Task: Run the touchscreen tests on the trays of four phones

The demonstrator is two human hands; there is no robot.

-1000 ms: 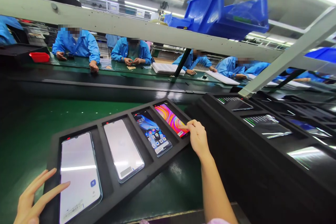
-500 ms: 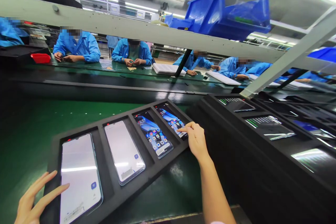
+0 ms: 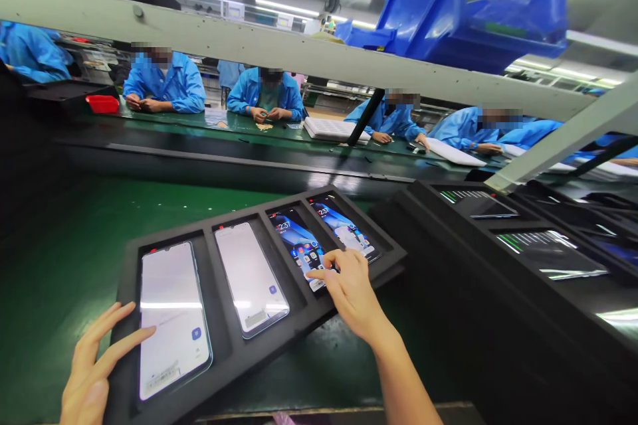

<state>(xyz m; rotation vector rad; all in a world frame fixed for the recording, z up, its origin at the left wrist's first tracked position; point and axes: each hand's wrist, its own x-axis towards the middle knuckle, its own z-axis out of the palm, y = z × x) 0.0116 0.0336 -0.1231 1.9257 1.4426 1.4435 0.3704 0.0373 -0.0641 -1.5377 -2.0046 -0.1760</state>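
Observation:
A black foam tray (image 3: 209,358) lies tilted on the green bench, with several smartphones in its separate slots. The leftmost phone (image 3: 172,319) and the phone beside it (image 3: 252,279) show nearly white screens. Two phones further right, the inner one (image 3: 294,239) and the far right one (image 3: 343,222), show blue home screens. My left hand (image 3: 97,358) is open at the tray's left edge, its index fingertip on the leftmost phone's screen. With index finger stretched out, my right hand (image 3: 351,292) is over the lower part of the inner blue-screen phone and holds nothing.
To the right stands a stack of black trays (image 3: 448,265) holding dark-screened phones. Blue bins (image 3: 428,20) sit on a beam overhead. Across the bench, people in blue jackets (image 3: 167,83) work by a red tray (image 3: 102,104) and white trays (image 3: 331,127).
My right hand has moved left from the far right phone to the one beside it. That far right phone's screen now shows a pale panel low down. The view has shifted slightly.

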